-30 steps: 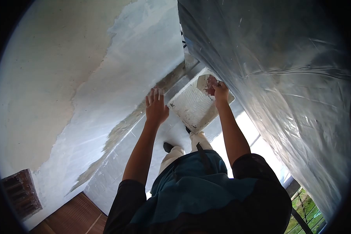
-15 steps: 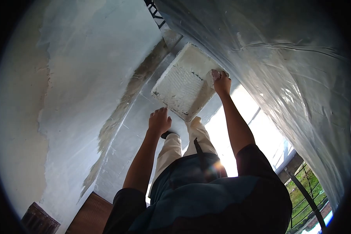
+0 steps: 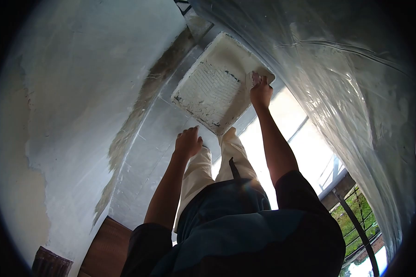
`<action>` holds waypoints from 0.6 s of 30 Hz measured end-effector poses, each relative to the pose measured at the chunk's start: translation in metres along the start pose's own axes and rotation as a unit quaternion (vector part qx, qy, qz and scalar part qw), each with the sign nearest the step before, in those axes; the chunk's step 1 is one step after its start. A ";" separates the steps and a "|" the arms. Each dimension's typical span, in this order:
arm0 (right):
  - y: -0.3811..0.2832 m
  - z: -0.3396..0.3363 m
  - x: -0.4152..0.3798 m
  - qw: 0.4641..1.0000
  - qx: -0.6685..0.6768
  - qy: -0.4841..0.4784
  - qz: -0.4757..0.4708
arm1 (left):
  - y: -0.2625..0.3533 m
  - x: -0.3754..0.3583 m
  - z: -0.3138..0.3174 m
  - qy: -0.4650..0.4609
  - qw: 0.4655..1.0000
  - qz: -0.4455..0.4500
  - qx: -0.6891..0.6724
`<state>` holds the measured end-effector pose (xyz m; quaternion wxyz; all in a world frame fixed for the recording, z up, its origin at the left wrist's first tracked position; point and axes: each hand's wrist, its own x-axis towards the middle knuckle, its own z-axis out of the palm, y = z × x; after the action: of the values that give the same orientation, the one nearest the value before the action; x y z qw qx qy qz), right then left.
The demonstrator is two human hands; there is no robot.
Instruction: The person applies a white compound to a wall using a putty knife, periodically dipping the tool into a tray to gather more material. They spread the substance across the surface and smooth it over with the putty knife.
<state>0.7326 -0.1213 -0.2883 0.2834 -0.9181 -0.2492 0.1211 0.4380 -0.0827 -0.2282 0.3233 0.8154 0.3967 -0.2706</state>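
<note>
A square paint tray (image 3: 203, 87), crusted with pale paint and ribbed across its middle, lies beyond my knees. My right hand (image 3: 262, 93) is closed around what looks like a paint-covered brush (image 3: 254, 79), at the tray's right side. Its handle is hidden in my grip, and its paint-coated end is over the tray. Nearer to me, my left hand (image 3: 188, 142) hangs above my leg, short of the tray's near left edge. Its fingers are loosely bent and apart from the thumb, with nothing visible in them; the palm is turned away.
A patchily painted wall (image 3: 78, 101) runs along the left, with a bare brownish strip (image 3: 129, 120) near the floor (image 3: 143, 152). Clear plastic sheeting (image 3: 337, 87) hangs on the right. Brown panel (image 3: 104, 247) at lower left; railing (image 3: 363, 231) and grass at lower right.
The view has shifted slightly, so the tray sits higher and farther left. My right hand still grips the brush at the tray's right side. My left hand looks almost unchanged.
</note>
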 end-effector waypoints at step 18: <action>0.007 0.014 -0.017 0.998 0.009 -0.065 0.007 | -0.008 -0.008 0.008 -0.022 0.999 -0.032 -0.026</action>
<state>0.7160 -0.1284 -0.3022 0.2739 -0.9075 -0.2594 0.1849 0.4254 -0.0885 -0.2306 0.3439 0.7877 0.4219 -0.2885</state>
